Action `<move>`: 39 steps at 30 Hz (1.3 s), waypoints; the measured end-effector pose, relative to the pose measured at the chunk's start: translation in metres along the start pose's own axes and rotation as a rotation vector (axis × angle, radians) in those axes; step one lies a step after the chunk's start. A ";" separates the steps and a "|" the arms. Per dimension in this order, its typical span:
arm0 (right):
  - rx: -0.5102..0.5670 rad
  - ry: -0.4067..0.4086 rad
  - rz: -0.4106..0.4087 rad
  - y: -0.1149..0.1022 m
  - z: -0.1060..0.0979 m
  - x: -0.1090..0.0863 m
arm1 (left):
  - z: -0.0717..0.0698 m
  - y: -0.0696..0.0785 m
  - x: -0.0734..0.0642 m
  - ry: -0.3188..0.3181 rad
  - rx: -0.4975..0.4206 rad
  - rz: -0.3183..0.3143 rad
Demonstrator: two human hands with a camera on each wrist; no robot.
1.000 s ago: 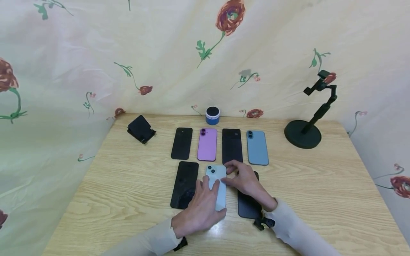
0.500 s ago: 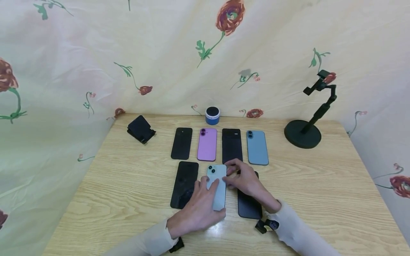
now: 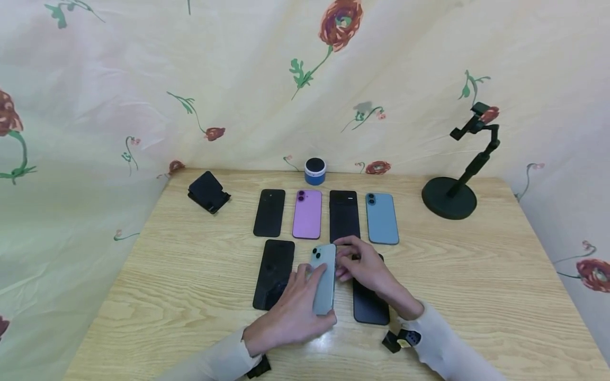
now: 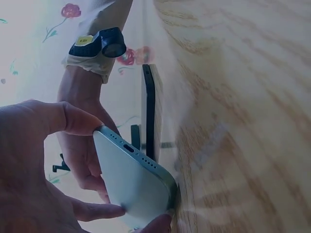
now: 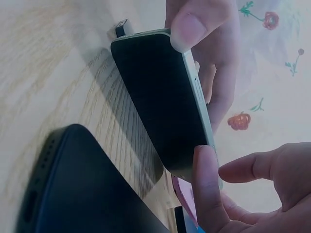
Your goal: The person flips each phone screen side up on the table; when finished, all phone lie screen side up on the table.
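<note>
left hand (image 3: pixel 295 312) grips the pale blue phone (image 3: pixel 325 291) across its near end: thumb on the near right corner, one fingertip on the back, another down by the low edge. phone's tipped up sideways, right long edge raised, back facing the left hand, dark screen turned toward the right hand (image 3: pixel 359 264) (can't tell for sure if the low edge touches the wood tbl (image 3: pixel 190 270)). right hand pinches the raised edge at the far end w/ its fingertips, one of them on the screen side. pale blue phone is thus btwn both hands.

left black phone (image 3: pixel 273 272) lies flat just left of it, partly behind the left hand; right black phone (image 3: pixel 370 304) lies flat on the other side, under the right hand & wrist.

row behind, l. to r.: small black phone (image 3: pixel 269 212), lilac phone (image 3: pixel 307 214), far black phone (image 3: pixel 344 214), mid-blue phone (image 3: pixel 382 218). blue & white cylinder (image 3: pixel 315 172) near the back edge, folded black stand (image 3: pixel 207 191) back left, round-base black stand (image 3: pixel 449 198) back right.
</note>
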State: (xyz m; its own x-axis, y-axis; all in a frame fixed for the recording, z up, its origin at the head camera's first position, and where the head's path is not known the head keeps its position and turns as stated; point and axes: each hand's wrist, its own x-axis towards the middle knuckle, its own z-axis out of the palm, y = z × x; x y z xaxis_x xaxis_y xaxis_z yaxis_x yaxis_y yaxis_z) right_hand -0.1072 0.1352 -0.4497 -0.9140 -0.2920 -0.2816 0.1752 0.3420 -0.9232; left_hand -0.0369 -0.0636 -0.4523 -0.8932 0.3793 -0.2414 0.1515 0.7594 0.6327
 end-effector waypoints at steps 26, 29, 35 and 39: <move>-0.029 -0.130 -0.030 0.011 0.005 -0.001 | -0.008 -0.012 -0.004 -0.018 -0.325 0.124; -0.041 -0.138 -0.032 0.010 0.006 -0.002 | -0.009 -0.013 -0.003 -0.021 -0.418 0.136; -0.069 -0.132 -0.034 0.009 0.008 -0.003 | -0.012 -0.016 -0.002 -0.011 -0.535 0.152; -0.152 -0.102 -0.024 0.006 0.009 -0.004 | -0.012 -0.019 -0.002 0.008 -0.590 0.143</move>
State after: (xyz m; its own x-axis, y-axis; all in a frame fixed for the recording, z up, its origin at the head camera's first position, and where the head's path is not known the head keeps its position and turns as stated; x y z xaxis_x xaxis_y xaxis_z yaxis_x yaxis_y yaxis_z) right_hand -0.0992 0.1309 -0.4563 -0.8741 -0.3884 -0.2918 0.0888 0.4628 -0.8820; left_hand -0.0432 -0.0854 -0.4551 -0.8846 0.4507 -0.1199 0.0119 0.2789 0.9602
